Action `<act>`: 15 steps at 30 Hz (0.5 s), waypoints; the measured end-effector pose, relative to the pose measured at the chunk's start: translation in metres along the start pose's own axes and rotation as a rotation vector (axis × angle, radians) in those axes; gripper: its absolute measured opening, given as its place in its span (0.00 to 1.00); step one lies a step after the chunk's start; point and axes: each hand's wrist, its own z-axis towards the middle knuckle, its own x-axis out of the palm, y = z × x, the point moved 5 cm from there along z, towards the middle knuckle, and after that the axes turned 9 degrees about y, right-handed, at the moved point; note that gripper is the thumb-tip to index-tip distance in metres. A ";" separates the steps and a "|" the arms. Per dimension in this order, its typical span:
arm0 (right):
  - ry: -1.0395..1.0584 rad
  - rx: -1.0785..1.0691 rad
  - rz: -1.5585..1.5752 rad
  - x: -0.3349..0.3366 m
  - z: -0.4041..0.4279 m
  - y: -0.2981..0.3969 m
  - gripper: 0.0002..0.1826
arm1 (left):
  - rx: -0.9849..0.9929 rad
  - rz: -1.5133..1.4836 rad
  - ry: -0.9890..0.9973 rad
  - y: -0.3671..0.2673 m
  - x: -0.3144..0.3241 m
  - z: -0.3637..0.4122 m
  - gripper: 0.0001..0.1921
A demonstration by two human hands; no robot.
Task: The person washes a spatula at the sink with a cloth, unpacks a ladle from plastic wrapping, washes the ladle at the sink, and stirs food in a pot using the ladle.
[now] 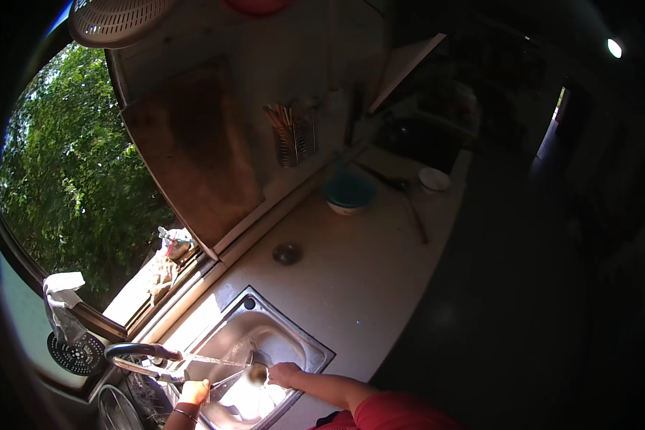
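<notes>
Below me a stainless steel sink (306,349) is set into the counter, partly in bright sunlight. Water runs from the black-and-metal faucet (142,352) down into the basin. My left hand (194,393), with a bracelet at the wrist, is closed around the handle of a thin metal utensil (228,379), whose far end reaches toward the basin's middle. My right hand (284,374) is at a small round vessel (257,372) under the stream; its fingers touch or grip the rim, which glare and blur leave unclear.
On the counter (322,279) lie a round metal item (287,253), a bowl with a teal top (349,191) and a white lid or dish (434,179). A wooden board (204,161) leans at the window. A utensil basket (294,141) hangs on the wall.
</notes>
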 end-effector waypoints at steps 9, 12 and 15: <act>-0.286 -0.029 0.136 -0.055 -0.007 0.007 0.23 | 0.093 0.205 -0.059 -0.005 0.005 -0.040 0.10; -0.306 -0.026 0.128 -0.072 -0.003 0.004 0.22 | 0.127 0.130 -0.058 -0.016 0.001 -0.063 0.10; -0.598 -0.027 0.072 -0.112 -0.013 -0.012 0.20 | 0.180 -0.021 -0.036 -0.022 -0.007 -0.092 0.10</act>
